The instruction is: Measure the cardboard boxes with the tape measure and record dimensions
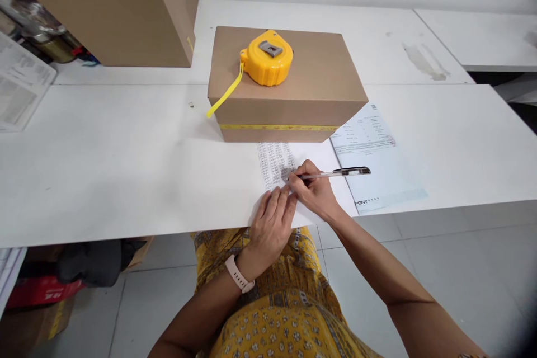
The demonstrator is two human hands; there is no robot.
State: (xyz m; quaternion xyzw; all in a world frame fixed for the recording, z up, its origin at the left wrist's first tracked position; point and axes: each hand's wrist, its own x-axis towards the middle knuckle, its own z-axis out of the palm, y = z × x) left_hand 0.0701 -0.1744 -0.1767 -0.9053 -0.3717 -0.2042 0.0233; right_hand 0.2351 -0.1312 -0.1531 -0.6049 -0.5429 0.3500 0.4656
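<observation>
My right hand (315, 190) grips a clear pen with a black cap (335, 173), its tip touching a printed sheet of paper (277, 162) at the near edge of the white table (104, 162). My left hand (271, 226) lies flat on that sheet with its fingers stretched out, right beside the right hand. Just beyond the sheet stands a closed cardboard box (319, 84). A yellow tape measure (267, 57) rests on top of it, its tape hanging off the left corner.
A pale blue printed sheet (373, 162) lies right of the paper. A large cardboard box (126, 8) stands at the back left, with papers (19, 84) at the far left. Under the table are boxes and a dark bundle (92, 263).
</observation>
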